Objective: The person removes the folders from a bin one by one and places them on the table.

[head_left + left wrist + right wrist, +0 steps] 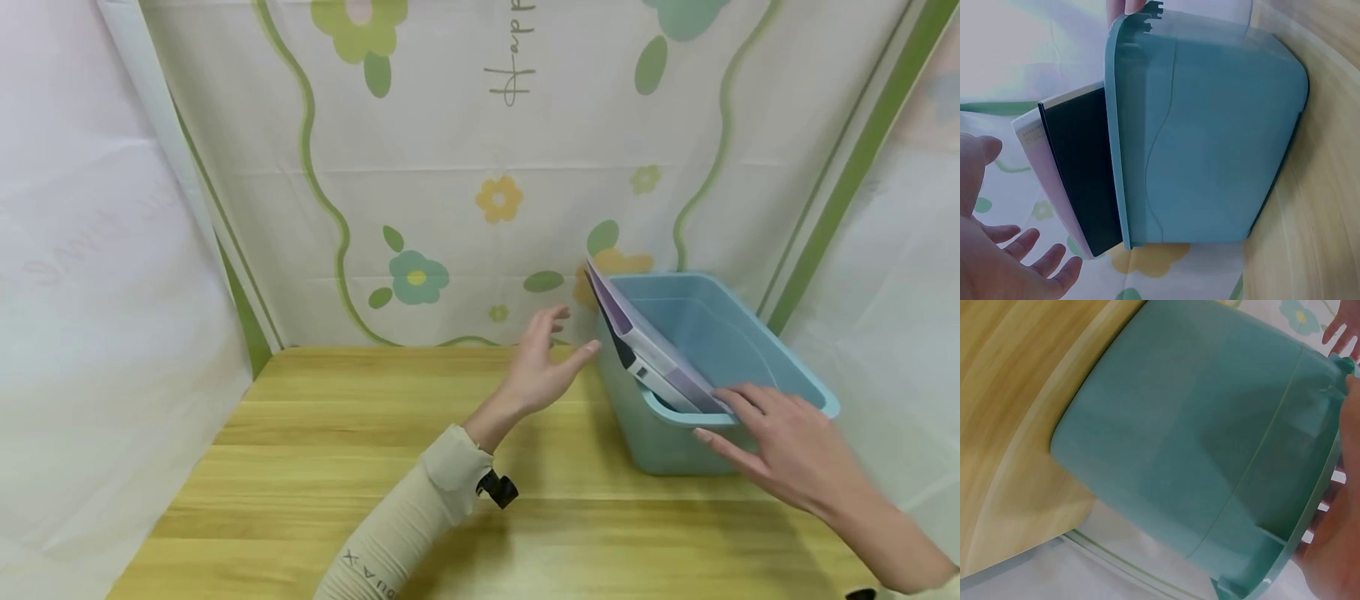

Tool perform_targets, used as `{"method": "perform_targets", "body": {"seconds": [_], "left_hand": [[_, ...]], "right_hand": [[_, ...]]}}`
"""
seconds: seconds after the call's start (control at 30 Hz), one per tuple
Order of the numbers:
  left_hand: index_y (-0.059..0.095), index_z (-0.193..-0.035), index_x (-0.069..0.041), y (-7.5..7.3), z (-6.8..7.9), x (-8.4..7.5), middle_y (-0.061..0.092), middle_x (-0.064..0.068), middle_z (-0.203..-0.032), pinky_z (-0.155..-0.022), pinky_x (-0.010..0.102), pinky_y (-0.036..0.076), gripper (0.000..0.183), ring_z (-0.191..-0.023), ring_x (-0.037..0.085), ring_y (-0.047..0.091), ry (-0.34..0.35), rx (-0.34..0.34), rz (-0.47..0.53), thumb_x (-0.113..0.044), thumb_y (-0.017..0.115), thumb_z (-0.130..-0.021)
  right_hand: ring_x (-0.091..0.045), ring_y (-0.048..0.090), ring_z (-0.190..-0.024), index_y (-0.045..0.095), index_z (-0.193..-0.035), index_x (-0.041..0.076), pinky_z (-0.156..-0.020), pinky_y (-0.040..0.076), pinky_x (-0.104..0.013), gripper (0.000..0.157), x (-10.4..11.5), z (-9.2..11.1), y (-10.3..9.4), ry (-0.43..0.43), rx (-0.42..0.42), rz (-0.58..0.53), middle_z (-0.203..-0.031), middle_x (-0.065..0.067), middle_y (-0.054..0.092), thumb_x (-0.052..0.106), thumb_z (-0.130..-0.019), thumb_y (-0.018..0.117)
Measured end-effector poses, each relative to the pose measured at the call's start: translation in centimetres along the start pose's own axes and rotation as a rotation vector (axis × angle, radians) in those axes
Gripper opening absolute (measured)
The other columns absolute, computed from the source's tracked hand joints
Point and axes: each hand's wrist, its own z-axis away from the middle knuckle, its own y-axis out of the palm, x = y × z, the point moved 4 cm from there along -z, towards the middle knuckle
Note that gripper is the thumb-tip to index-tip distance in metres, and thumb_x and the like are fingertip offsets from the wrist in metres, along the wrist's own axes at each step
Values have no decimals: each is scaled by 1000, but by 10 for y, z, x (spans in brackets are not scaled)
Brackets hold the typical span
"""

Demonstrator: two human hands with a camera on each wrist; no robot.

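Evidently we are looking at two binders leaning in the bin [645, 437], since its left wall and near rim [693, 419] seem to prop them: the purple binder [667, 358] lies against the black binder [1085, 172], and their raised end juts past the rim towards 10 o'clock. We judge that they are too long to lie flat in there. The bin stands on the surface [337, 450], within easy reach of both hands.

Our left hand [536, 375] hangs at the bin's 9 o'clock, fingers spread wide and holding nothing; from them the binders lie near, at about 3 o'clock, apart. Our right hand [795, 442] is at the bin's 4 o'clock, draped over the near rim, thumb outside, fingers loosely extended by the purple binder's low end. From that hand the binders run towards 10 o'clock; we cannot tell whether the fingertips press on them.
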Motion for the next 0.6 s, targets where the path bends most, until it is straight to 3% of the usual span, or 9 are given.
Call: {"method": "perform_targets", "body": {"seconds": [0.33, 0.6], "left_hand": [[43, -152, -16, 6, 1, -5, 47, 0, -151, -108, 38, 46, 68, -134, 20, 49, 16, 7, 40, -48, 67, -97], [44, -152, -15, 8, 0, -6, 48, 4, -149, -108, 42, 46, 65, -133, 22, 49, 34, 19, 56, -44, 66, -98]], "right_hand": [[-44, 67, -95, 70, -120, 9, -75, 51, -64, 59, -12, 5, 1, 21, 19, 2, -113, -14, 70, 48, -78, 83], [-44, 68, -91, 71, -119, 9, -74, 50, -63, 54, -18, 5, 4, 51, 41, -2, -111, -14, 71, 46, -81, 81]]}}
